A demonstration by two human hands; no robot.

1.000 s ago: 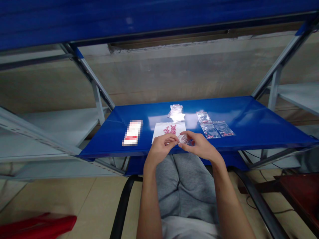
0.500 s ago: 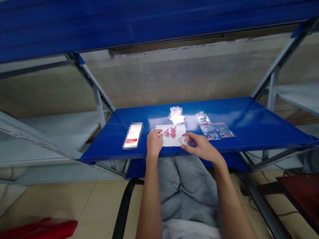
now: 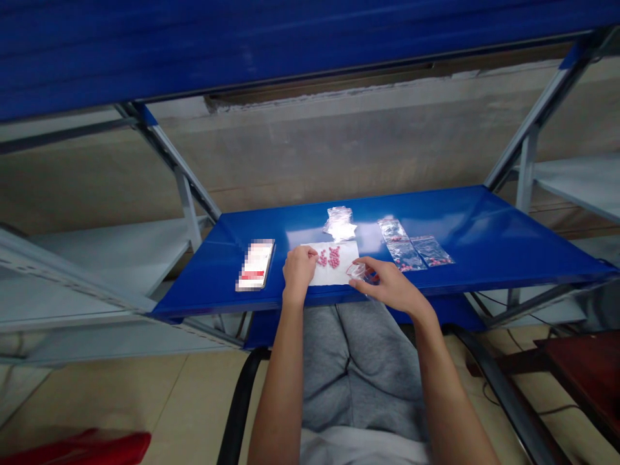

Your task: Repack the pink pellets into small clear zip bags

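Observation:
A white sheet (image 3: 336, 274) lies on the blue shelf (image 3: 484, 239) with several small pink pieces (image 3: 330, 256) on it. My left hand (image 3: 298, 270) rests at the sheet's left edge, fingers curled together near the pink pieces; whether it holds one I cannot make out. My right hand (image 3: 387, 284) pinches a small clear plastic bag (image 3: 359, 271) at the sheet's right edge.
A heap of empty clear bags (image 3: 340, 223) lies behind the sheet. Two filled clear bags (image 3: 411, 250) with pink pieces lie to the right. A white and red packet (image 3: 255, 263) lies to the left. Grey shelf posts stand at both sides. A black chair frame (image 3: 237, 407) is below.
My left hand let go of the small bag and moved left and forward to the sheet's left edge by the pink pieces. My right hand kept the bag and lowered it onto the shelf.

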